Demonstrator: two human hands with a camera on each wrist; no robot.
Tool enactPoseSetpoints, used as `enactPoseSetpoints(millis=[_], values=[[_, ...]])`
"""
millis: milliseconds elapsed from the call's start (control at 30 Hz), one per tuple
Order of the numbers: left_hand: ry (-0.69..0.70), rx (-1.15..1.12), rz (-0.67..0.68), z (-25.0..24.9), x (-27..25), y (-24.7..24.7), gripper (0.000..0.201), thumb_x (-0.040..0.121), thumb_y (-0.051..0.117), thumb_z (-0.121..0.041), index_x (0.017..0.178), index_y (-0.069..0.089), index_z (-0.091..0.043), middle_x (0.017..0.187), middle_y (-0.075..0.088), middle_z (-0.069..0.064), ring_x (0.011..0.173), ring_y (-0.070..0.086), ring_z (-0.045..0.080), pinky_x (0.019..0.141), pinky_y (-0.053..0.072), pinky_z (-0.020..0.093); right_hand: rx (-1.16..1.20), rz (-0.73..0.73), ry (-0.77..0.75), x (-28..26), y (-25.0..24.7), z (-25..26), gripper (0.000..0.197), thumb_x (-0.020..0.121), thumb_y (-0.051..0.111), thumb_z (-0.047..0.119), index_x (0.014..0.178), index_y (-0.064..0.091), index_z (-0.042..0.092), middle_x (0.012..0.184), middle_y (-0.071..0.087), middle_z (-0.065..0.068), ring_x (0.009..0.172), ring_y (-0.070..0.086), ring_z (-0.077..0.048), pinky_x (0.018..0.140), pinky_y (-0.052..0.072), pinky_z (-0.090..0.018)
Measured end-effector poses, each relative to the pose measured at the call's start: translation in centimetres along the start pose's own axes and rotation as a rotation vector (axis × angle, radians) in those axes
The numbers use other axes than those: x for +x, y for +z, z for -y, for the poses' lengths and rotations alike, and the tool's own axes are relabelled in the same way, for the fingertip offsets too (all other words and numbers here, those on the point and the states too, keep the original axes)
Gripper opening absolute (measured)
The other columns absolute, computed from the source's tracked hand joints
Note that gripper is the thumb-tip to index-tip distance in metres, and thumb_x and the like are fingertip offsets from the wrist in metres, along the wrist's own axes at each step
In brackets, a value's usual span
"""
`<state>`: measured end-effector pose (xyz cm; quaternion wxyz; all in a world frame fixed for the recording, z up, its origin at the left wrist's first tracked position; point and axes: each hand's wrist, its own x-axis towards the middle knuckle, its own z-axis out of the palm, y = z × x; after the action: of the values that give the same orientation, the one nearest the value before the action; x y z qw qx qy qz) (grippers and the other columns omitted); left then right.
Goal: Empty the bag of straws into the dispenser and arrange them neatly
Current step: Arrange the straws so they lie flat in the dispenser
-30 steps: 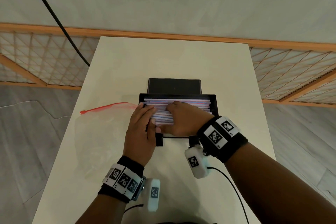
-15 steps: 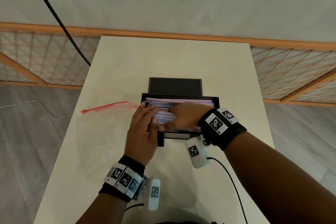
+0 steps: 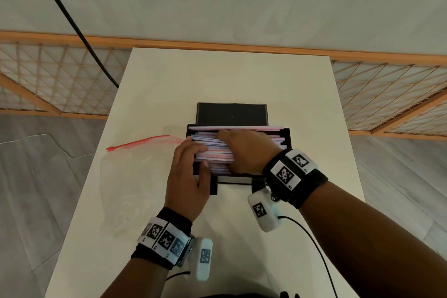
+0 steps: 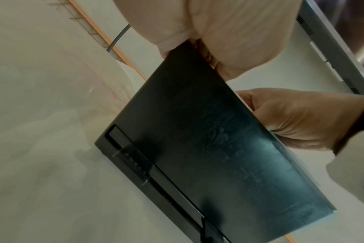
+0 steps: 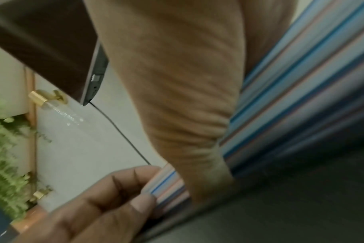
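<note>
Striped straws (image 3: pixel 212 152) lie under flat right hand (image 3: pixel 246 152); left hand (image 3: pixel 187 181) presses their ends.

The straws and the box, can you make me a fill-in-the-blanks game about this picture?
1. The striped straws lie inside the ____ dispenser.
2. The clear bag with the red zip lies on the table, on the ____ side of the dispenser.
3. The right hand rests on top of the ____.
4. The left hand presses the straw ends with its ____.

Missing words: black; left; straws; fingers
</note>
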<state>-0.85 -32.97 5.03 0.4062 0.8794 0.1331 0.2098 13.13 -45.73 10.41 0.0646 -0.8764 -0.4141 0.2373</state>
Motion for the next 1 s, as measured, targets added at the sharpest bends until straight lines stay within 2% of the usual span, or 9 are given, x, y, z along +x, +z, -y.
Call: enactPoseSetpoints(millis=[133,300,400,467,600,700,800,933,1000], values=[[-0.016,0.0,0.0,-0.1,-0.2,-0.1,0.028,0.086,0.056,-0.007,0.113,0.06,-0.007,0.128,0.052,0.01,0.125,0.05,0.019,0.104,0.044,0.021,-0.033,-0.106,0.013,-0.8,0.7,0.4,0.064,0.082,0.074,0.04,0.14,0.05,0.029,0.123,0.066,0.002,0.104,0.07,-0.026,0.085,0.055,-0.04],[-0.024,0.017,0.034,-0.1,-0.4,-0.1,0.029,0.088,0.054,-0.025,0.11,0.064,-0.007,0.127,0.054,0.009,0.127,0.05,0.019,0.105,0.036,0.007,0.073,-0.117,0.034,-1.5,0.9,0.3,0.065,0.084,0.074,0.044,0.142,0.049,0.03,0.125,0.062,0.003,0.106,0.067,-0.023,0.092,0.053,-0.041],[-0.02,0.04,0.042,-0.2,-0.3,-0.3,0.027,0.093,0.053,-0.029,0.106,0.065,-0.009,0.123,0.055,0.006,0.123,0.052,0.019,0.103,0.047,0.024,0.13,-0.132,0.034,-1.9,0.8,0.1,0.066,0.083,0.078,0.043,0.142,0.051,0.029,0.129,0.061,0.002,0.108,0.065,-0.022,0.095,0.055,-0.042],[-0.015,0.056,0.047,-0.5,-0.1,-0.7,0.024,0.093,0.052,-0.028,0.103,0.066,-0.011,0.119,0.055,0.004,0.115,0.056,0.019,0.094,0.054,0.037,0.196,-0.153,0.036,-2.4,0.5,-0.1,0.069,0.08,0.081,0.043,0.142,0.052,0.028,0.131,0.061,0.002,0.11,0.065,-0.022,0.096,0.055,-0.043],[0.01,0.111,0.111,-1.5,0.6,-2.4,0.016,0.092,0.058,-0.024,0.101,0.066,-0.015,0.113,0.054,-0.001,0.099,0.061,0.018,0.081,0.057,0.035,0.253,-0.229,0.07,-3.9,-1.0,-1.3,0.057,0.082,0.081,0.041,0.133,0.06,0.028,0.126,0.063,0.005,0.108,0.066,-0.018,0.096,0.054,-0.04],[0.055,0.241,0.226,-2.7,2.4,-4.2,0.019,0.088,0.062,-0.019,0.107,0.063,-0.016,0.116,0.052,-0.003,0.099,0.059,0.015,0.08,0.056,0.03,0.209,-0.23,0.142,-5.1,-2.0,-3.0,0.046,0.086,0.078,0.034,0.129,0.063,0.027,0.125,0.065,0.004,0.11,0.065,-0.02,0.094,0.052,-0.035],[0.092,0.377,0.409,-3.9,5.3,-5.3,0.036,0.082,0.07,-0.022,0.116,0.058,-0.021,0.124,0.05,-0.007,0.101,0.059,0.012,0.082,0.053,0.027,0.07,-0.092,0.204,-5.8,-2.6,-3.9,0.056,0.087,0.075,0.036,0.139,0.055,0.028,0.133,0.062,0.002,0.117,0.062,-0.022,0.1,0.048,-0.037],[0.056,0.608,0.741,-4.5,8.6,-4.4,0.062,0.078,0.076,-0.036,0.133,0.05,-0.023,0.131,0.053,-0.005,0.111,0.059,0.018,0.092,0.049,0.032,-0.052,0.027,0.218,-5.4,-1.8,-4.0,0.064,0.082,0.075,0.046,0.138,0.049,0.028,0.129,0.061,0.005,0.117,0.063,-0.019,0.113,0.029,-0.049],[0.086,0.714,0.86,-4.2,9.4,-3.4,0.066,0.074,0.077,-0.041,0.132,0.051,-0.023,0.128,0.057,-0.002,0.109,0.061,0.02,0.091,0.052,0.036,-0.078,0.054,0.242,-4.9,-1.1,-3.9,0.066,0.081,0.075,0.048,0.138,0.047,0.029,0.124,0.06,0.006,0.115,0.064,-0.018,0.116,0.02,-0.058]])
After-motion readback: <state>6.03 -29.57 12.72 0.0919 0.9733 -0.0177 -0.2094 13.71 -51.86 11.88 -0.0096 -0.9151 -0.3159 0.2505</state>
